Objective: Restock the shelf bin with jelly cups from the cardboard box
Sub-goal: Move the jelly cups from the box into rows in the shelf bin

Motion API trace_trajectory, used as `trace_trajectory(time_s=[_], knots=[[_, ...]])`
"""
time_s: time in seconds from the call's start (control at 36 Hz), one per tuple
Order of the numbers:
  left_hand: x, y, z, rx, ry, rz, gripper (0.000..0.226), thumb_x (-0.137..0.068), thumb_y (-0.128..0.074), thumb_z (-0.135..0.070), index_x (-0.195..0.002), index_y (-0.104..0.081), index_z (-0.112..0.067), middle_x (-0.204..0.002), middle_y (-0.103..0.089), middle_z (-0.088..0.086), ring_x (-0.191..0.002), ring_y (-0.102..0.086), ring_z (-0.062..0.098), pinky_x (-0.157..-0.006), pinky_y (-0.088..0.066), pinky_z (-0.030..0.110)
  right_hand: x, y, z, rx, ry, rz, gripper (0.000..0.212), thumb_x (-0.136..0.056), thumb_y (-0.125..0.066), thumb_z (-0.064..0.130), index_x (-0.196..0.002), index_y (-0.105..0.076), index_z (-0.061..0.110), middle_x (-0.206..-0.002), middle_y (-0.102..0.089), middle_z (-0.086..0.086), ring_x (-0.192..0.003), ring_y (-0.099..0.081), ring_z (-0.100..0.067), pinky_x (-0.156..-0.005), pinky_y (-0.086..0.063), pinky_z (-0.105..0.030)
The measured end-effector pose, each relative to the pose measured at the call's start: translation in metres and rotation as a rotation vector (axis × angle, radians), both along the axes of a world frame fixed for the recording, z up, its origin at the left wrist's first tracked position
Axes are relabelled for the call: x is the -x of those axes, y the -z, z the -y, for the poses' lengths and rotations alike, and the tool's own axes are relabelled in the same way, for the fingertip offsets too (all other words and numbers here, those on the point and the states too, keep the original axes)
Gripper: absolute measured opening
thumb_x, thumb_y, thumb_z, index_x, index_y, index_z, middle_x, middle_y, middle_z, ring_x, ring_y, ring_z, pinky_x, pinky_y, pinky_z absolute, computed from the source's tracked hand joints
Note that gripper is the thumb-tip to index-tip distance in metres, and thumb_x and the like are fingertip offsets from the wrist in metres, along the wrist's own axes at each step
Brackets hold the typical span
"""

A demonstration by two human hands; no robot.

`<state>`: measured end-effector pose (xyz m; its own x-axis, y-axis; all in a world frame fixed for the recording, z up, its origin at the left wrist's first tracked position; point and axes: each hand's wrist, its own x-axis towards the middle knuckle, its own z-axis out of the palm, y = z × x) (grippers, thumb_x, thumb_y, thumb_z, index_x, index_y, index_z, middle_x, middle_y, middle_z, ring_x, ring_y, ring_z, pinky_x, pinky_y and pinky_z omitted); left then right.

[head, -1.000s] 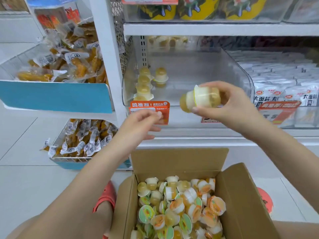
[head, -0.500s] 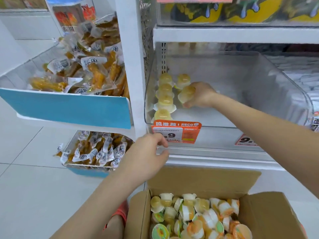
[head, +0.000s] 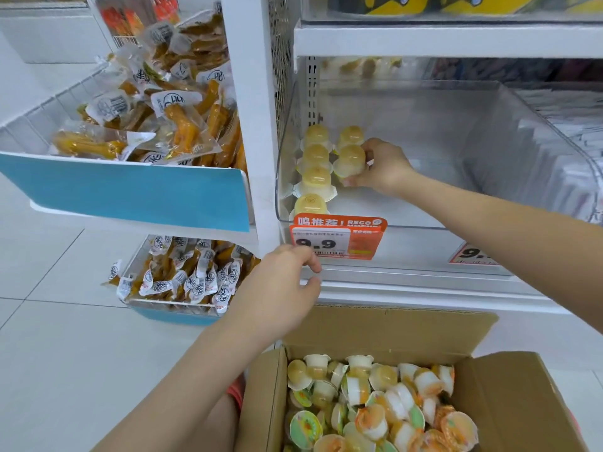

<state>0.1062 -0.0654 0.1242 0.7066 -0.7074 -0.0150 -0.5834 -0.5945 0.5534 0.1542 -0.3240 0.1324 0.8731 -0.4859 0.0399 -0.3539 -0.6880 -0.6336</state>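
Note:
A clear plastic shelf bin [head: 509, 132] sits on the white shelf. Several yellow jelly cups stand upside down in two rows at its left side. My right hand [head: 381, 169] reaches into the bin and grips one jelly cup [head: 350, 161] in the second row, setting it just in front of another cup. My left hand [head: 284, 288] hovers below the bin near the orange price tag [head: 337, 238], fingers loosely curled, holding nothing. The open cardboard box [head: 385, 327] below holds many loose jelly cups [head: 375, 409].
Left of the white upright post [head: 251, 119] a blue-fronted bin [head: 137, 190] holds packaged yellow snacks, with another such bin [head: 182, 278] lower down. Packets fill the neighbouring bin at the far right [head: 564, 132]. Pale floor tiles [head: 58, 347] spread to the left.
My right hand carried a jelly cup from in front of the shelf into the bin and lowered it beside the rows. The view moved closer and to the left. My left hand stayed near the price tag.

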Motion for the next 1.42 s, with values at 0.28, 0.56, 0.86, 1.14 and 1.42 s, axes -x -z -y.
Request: trace_trajectory(time_s=[0.28,0.56,0.86,1.14,1.42], knots=[[-0.002,-0.001,0.000,-0.031,0.016,0.017,0.015,-0.091,-0.051,-0.020,-0.102,-0.060,-0.025,-0.112,-0.053,-0.006,-0.099,-0.053,0.012,-0.083,-0.048,0.032,0.034,-0.031,-0.008,0.048,0.068,0.248,0.061,-0.073,-0.081,0.029,-0.123,-0.051,0.009,-0.114,-0.058,-0.006,-0.099,-0.055,-0.016,-0.077,-0.041,-0.021],[0.041,0.082,0.000,0.005,-0.097,-0.182,0.016,-0.085,-0.051,-0.006,-0.089,-0.061,-0.018,-0.084,-0.063,-0.002,-0.084,-0.061,0.020,-0.077,-0.051,0.034,0.207,0.005,-0.091,0.040,-0.173,0.450,0.032,-0.083,-0.071,0.012,-0.113,-0.062,0.020,-0.095,-0.063,0.012,-0.089,-0.060,-0.002,-0.078,-0.048,-0.013],[0.104,0.250,-0.040,-0.465,-0.186,-0.429,0.031,-0.083,-0.051,-0.005,-0.114,-0.055,-0.007,-0.112,-0.063,0.013,-0.103,-0.061,0.029,-0.077,-0.048,0.030,0.229,0.203,-0.120,-0.059,-0.319,-0.296,0.036,-0.089,-0.065,0.025,-0.123,-0.058,0.019,-0.114,-0.060,0.001,-0.105,-0.055,-0.012,-0.084,-0.047,-0.024],[0.114,0.307,-0.029,-0.430,-0.509,-0.640,0.046,-0.087,-0.052,-0.019,-0.126,-0.039,0.001,-0.126,-0.047,0.021,-0.110,-0.050,0.036,-0.085,-0.041,0.033,0.208,0.297,-0.115,-0.001,-0.309,-0.551,0.058,-0.083,-0.068,0.019,-0.136,-0.043,0.018,-0.140,-0.043,-0.003,-0.127,-0.038,-0.029,-0.101,-0.037,-0.034],[0.114,0.316,-0.009,-0.262,-0.736,-0.619,0.068,-0.077,-0.072,-0.025,-0.131,-0.037,-0.004,-0.132,-0.042,0.020,-0.120,-0.043,0.040,-0.098,-0.037,0.042,0.216,0.300,-0.120,-0.317,0.000,-0.258,0.037,-0.081,-0.060,0.008,-0.117,-0.058,0.016,-0.107,-0.052,0.007,-0.095,-0.049,-0.012,-0.076,-0.039,-0.022]])
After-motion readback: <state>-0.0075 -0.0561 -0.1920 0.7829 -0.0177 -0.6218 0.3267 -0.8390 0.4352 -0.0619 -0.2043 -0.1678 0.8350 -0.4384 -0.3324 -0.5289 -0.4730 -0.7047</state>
